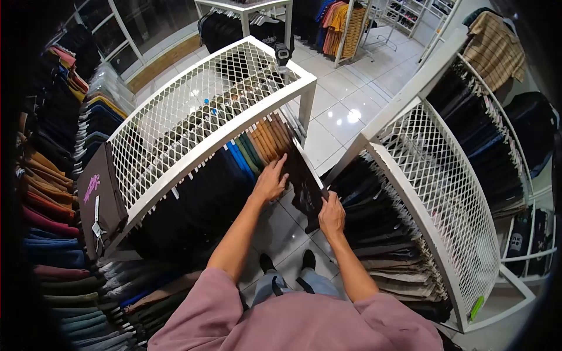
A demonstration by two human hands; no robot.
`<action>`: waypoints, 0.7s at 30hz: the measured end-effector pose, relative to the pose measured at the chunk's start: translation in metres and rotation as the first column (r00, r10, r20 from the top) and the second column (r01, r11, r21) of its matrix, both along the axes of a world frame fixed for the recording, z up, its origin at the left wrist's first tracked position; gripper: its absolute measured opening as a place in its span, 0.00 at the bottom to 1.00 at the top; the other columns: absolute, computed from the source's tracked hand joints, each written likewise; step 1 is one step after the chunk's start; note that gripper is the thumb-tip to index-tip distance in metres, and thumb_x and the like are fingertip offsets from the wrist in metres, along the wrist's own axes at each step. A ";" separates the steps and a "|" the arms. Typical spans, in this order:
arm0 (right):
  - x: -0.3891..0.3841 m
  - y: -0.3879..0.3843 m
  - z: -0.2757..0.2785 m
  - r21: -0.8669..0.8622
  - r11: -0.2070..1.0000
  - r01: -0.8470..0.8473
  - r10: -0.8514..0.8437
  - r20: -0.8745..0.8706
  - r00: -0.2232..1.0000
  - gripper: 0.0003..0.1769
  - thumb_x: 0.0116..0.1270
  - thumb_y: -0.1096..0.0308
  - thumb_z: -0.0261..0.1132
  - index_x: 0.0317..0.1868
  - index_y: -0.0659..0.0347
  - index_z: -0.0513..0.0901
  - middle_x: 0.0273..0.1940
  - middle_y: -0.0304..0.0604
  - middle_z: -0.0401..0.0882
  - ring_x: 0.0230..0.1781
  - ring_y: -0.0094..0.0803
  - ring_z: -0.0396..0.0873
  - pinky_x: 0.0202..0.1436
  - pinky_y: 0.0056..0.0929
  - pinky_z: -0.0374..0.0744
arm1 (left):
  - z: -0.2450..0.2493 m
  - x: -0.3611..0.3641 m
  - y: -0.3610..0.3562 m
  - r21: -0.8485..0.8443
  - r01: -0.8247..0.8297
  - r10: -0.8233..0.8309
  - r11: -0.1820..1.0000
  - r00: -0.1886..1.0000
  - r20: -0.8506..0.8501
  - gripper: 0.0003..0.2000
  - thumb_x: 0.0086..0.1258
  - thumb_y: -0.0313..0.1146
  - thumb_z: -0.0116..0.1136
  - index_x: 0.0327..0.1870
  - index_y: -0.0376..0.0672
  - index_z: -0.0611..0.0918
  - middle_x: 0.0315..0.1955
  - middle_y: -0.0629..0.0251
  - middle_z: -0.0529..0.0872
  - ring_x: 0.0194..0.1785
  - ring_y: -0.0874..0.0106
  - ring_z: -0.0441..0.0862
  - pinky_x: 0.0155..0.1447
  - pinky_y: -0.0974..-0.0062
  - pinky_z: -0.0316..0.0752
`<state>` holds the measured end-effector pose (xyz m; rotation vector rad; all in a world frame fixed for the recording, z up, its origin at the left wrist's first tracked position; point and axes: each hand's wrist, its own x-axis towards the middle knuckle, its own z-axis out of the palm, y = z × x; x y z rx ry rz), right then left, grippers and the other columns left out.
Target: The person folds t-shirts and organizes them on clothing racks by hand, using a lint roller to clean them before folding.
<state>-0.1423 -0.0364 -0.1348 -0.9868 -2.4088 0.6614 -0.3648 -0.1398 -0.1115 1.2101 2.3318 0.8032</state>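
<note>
Head view: in a clothing shop aisle, a person in a pink top [293, 324] stands between two white mesh-topped racks and works at the end of the rack [199, 117] on their left. The left hand [270, 181] lies open, fingers spread flat against the hung brown garments [270, 137], pushing them back toward the blue garments [239, 161]; it grasps nothing. The right hand [332, 215] is closed around the lower edge of a dark garment [304, 187], which hangs at the very end of the row, just beside the brown ones and angled out into the aisle. Whether its hanger sits on the rail cannot be told, as the mesh top hides it.

The second rack [445, 187], packed with dark folded and hung clothes, stands close on the right. The person's shoes [266, 262] show on the tiled floor [339, 111] below.

Judging by the hands, the step under way is parting the row at the dark garment. Any move from here calls for the left hand to hold the gap wide and for the right to keep the garment clear of its neighbours and of the rack's corner post.
</note>
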 end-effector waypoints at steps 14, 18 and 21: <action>0.153 -0.028 0.118 0.265 0.963 0.055 -0.045 -0.044 0.998 0.11 0.69 0.69 0.66 0.50 0.59 0.81 0.40 0.48 0.82 0.45 0.49 0.78 0.54 0.45 0.71 | 0.073 0.059 0.011 0.336 0.337 -0.232 0.879 0.920 -0.316 0.37 0.70 0.38 0.67 0.79 0.45 0.65 0.73 0.40 0.69 0.74 0.45 0.69 0.77 0.57 0.65; 0.198 -0.036 0.155 0.142 0.986 0.092 -0.079 -0.093 0.992 0.10 0.68 0.67 0.68 0.47 0.60 0.83 0.39 0.49 0.83 0.44 0.50 0.79 0.50 0.45 0.72 | 0.115 0.077 0.024 0.360 0.512 -0.413 0.780 0.853 -0.319 0.16 0.67 0.31 0.68 0.54 0.40 0.80 0.52 0.51 0.85 0.62 0.48 0.78 0.69 0.55 0.70; 0.231 -0.047 0.178 0.003 0.989 0.150 -0.148 -0.133 0.980 0.13 0.72 0.65 0.69 0.50 0.66 0.82 0.41 0.52 0.83 0.43 0.52 0.82 0.47 0.41 0.78 | 0.155 0.108 0.027 0.401 0.572 -0.503 0.715 0.820 -0.273 0.10 0.69 0.32 0.67 0.45 0.40 0.81 0.37 0.50 0.86 0.45 0.49 0.84 0.49 0.54 0.76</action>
